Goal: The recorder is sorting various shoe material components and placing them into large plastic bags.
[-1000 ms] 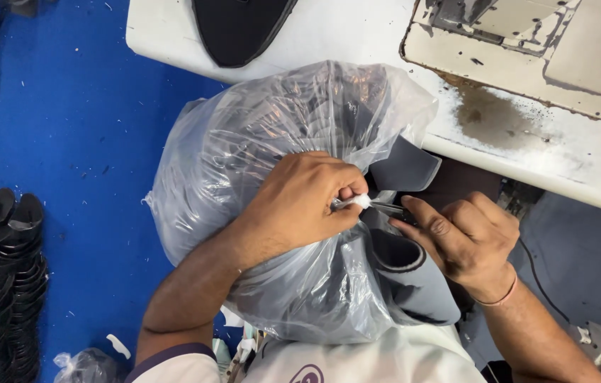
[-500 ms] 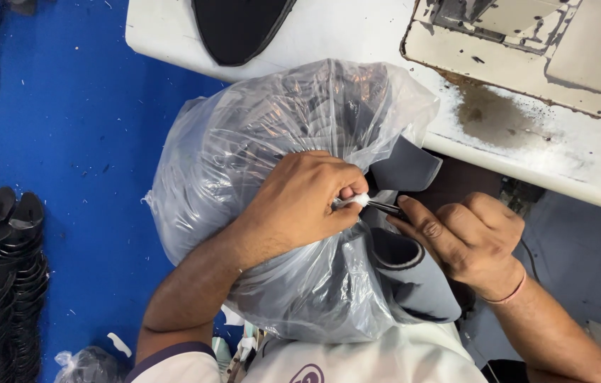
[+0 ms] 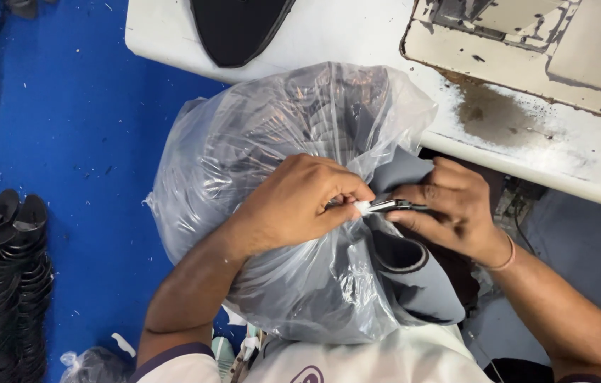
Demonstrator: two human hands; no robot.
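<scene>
The left hand pinched a white tie at the gathered neck of a clear bag stuffed with dark pieces, which rested on the person's lap. Just right of it, the right hand gripped small snips, their tips touching the tie. The risk looked plain: the blades sat so close to the left fingertips that a slip might nick skin or slit the plastic, spilling pieces onto the blue floor.
</scene>
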